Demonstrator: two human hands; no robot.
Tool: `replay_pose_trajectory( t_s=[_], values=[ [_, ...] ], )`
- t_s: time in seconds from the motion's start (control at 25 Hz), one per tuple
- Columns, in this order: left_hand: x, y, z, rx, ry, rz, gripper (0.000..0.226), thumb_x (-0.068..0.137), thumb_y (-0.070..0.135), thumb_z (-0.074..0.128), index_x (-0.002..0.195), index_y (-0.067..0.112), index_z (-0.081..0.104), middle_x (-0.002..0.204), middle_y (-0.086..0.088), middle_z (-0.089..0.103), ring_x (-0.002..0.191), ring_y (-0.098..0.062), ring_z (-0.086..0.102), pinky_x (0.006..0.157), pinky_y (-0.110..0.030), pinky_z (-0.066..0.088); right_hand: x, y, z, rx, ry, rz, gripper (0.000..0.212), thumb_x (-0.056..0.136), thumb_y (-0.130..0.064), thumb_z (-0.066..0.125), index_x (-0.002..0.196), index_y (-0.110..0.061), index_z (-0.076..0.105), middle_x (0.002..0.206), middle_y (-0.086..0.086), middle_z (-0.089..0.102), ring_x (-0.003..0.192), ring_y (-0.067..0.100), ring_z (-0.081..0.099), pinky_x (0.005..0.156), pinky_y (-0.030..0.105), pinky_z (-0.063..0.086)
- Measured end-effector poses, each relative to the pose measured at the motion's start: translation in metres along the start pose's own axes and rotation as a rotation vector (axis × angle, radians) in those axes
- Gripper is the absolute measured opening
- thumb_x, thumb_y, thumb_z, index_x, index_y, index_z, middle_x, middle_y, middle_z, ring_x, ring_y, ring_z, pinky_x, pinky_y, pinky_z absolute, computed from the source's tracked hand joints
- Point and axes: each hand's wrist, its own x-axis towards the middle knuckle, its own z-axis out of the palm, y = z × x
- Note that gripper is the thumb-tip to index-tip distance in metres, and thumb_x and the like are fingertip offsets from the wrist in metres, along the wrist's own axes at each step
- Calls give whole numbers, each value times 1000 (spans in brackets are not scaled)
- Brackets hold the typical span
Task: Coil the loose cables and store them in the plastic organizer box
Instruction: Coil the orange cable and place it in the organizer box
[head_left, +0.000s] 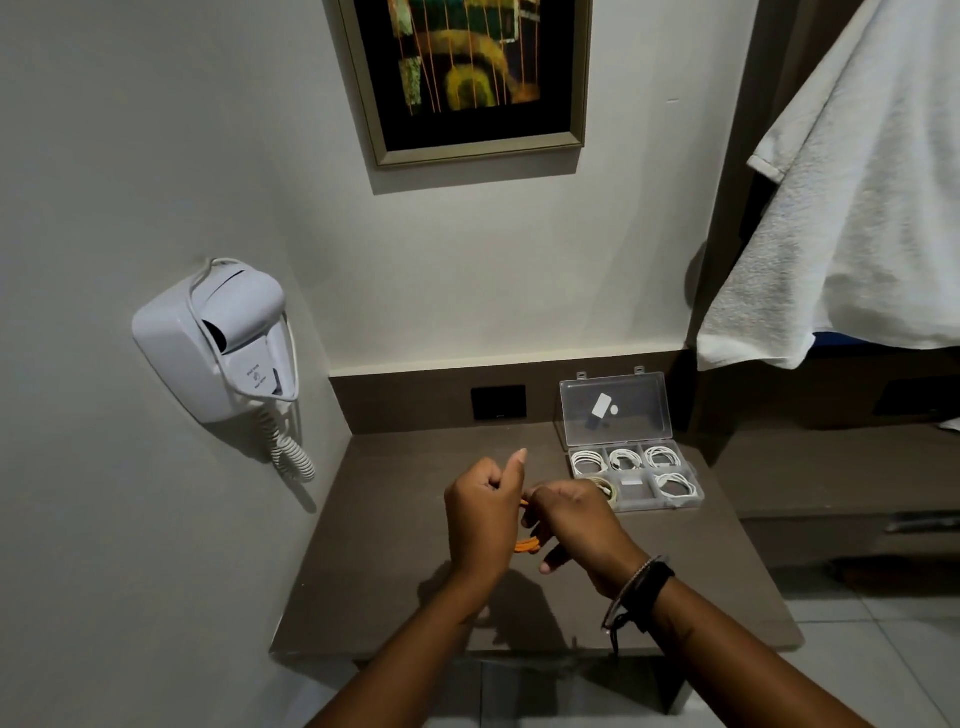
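An orange cable (528, 544) shows between my two hands, mostly hidden by them, above the brown desk. My left hand (483, 512) is closed around its coil, with one finger sticking up. My right hand (574, 522) grips the cable from the right side. Just behind my right hand sits the clear plastic organizer box (636, 492), its lid (615, 408) standing open against the back panel. Coiled white cables (625, 459) fill the three rear compartments, another lies front right, and a pale coil sits front left.
The brown desk (395, 561) fits into a corner, wall on its left. A wall-mounted white hair dryer (228, 338) with a coiled cord hangs at left. A dark socket plate (498, 401) sits in the back panel. A white towel (852, 208) hangs at upper right.
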Motion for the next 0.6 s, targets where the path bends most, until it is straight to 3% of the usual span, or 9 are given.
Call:
replay_pose_trajectory(
  t_s=[0.12,0.2,0.28,0.44,0.6],
  values=[
    [8,2,5,8,-89,-30,47,93,32,63,51,21,42,45,6,40,41,-6,41,41,-15,34,-2,-5,-10,-141,-142,-32,24,92,-24,51,92,-4,64,81,9,60,62,17,61,42,28,52],
    [14,4,10,24,-185,-75,49,94,38,59,52,19,42,46,4,39,41,-5,38,43,-20,35,1,-6,-17,-300,-158,-77,14,92,-16,56,84,-7,62,74,8,60,61,15,61,43,27,52],
    [19,2,16,51,-279,-105,50,94,45,55,54,16,46,48,-1,41,44,-8,40,48,-28,38,5,-5,-25,-326,-178,-74,19,93,-15,58,74,-11,61,70,9,62,59,15,62,42,26,52],
    [30,-6,32,10,-432,-177,63,91,59,48,54,8,55,43,-3,52,40,-15,50,47,-25,40,20,-6,-46,-11,-326,222,25,93,-18,58,70,-14,68,76,7,68,67,16,65,54,30,55],
    [49,-26,58,-65,-512,-265,64,89,63,50,47,14,55,33,-3,53,31,-12,51,37,-15,39,52,8,-64,299,-418,396,24,93,-23,49,89,-8,67,87,6,67,88,20,64,80,43,56]
  ],
)
